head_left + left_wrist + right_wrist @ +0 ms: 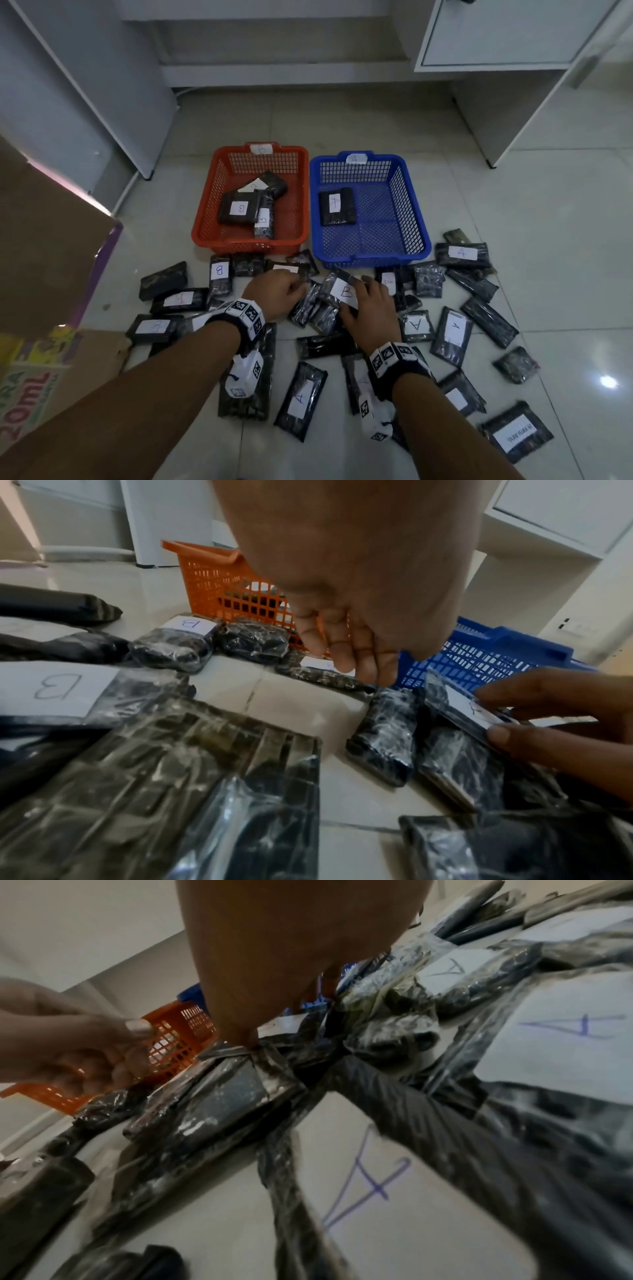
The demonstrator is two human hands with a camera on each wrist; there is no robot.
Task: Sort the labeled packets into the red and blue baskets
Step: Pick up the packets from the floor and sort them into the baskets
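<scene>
A red basket (209,205) tagged B holds a few black packets (239,207). Beside it on the right, a blue basket (407,202) tagged A holds one A packet (337,207). Several black packets with white A or B labels lie on the tiled floor in front of both. My right hand (370,308) grips a packet labelled B (344,291) by its near edge, tilted up off the pile; the left wrist view shows thumb and fingers pinching that packet (459,704). Just left of it, my left hand (277,291) hovers over the packets with loosely curled fingers (349,647), holding nothing.
A cardboard box (44,274) stands at the left. White cabinets (496,34) and their legs rise behind the baskets. Loose packets spread from the box across to the right, including A packets (454,329) near my right hand. Bare tiles lie at the far right.
</scene>
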